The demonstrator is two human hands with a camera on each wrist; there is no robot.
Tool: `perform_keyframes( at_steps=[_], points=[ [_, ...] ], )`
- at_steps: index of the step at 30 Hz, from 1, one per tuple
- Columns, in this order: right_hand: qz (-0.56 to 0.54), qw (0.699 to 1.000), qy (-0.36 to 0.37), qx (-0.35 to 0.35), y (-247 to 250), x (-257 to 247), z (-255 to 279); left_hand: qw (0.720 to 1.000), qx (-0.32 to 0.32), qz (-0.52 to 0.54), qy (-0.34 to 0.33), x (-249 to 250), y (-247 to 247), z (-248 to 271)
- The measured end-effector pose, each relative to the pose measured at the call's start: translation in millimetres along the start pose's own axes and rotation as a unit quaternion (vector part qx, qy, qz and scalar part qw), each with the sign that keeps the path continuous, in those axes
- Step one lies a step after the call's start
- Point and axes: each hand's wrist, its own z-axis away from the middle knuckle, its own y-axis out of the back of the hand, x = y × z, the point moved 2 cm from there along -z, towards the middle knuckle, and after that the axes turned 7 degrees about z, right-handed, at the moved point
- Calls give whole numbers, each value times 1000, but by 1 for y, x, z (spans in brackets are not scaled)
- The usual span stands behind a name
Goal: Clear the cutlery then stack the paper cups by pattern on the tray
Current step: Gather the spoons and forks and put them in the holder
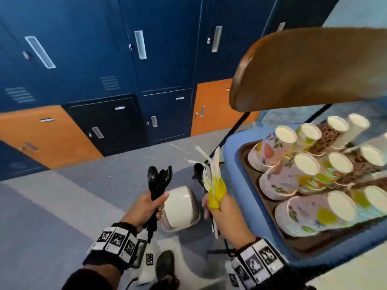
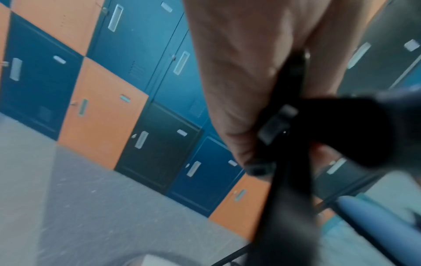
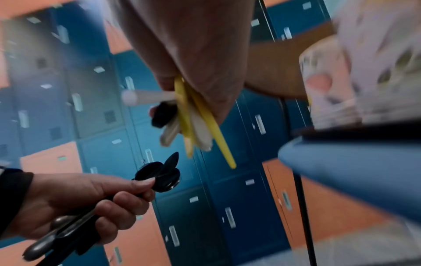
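Left hand (image 1: 146,208) fisted around bunch of black cutlery (image 1: 158,181), spoon ends up. Right hand (image 1: 219,208) fisted around yellow and white cutlery (image 1: 213,181), one black piece in the bundle too. Both held above grey floor (image 1: 62,206), over white bin (image 1: 180,206). Paper cups (image 1: 293,170) upside down in patterned stacks on brown tray (image 1: 272,208), tray on blue table (image 1: 240,185), right of hands. Lockers (image 1: 104,70) behind.

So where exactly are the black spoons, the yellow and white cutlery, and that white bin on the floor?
black spoons (image 1: 159,176): head view, on the bowls above the left hand.
yellow and white cutlery (image 1: 216,190): head view, on the yellow heads above the right hand.
white bin (image 1: 180,207): head view, on its white lid.
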Motion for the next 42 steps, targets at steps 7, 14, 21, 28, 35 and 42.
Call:
perform_keyframes(
  at_steps=[7, 14, 21, 28, 35, 42],
  points=[
    [85, 980, -136, -122, -87, 106, -88, 989, 13, -6, 149, -98, 16, -73],
    [155, 929, -246, -228, -158, 221, -134, 965, 9, -26, 262, -202, -6, -123],
    [143, 893, -326, -276, -194, 280, -154, 948, -17, -81, 309, -290, -4, -167],
    [136, 862, -367, -322, -220, 310, -178, 955, -14, -74, 287, -305, -9, -210],
    [74, 862, -421, -272, -224, 320, -215, 935, 67, 102, 332, -315, -12, -233],
    [-108, 862, -483, -112, -213, 326, -220, 915, 94, 184, 347, -306, -20, -237]
  ],
)
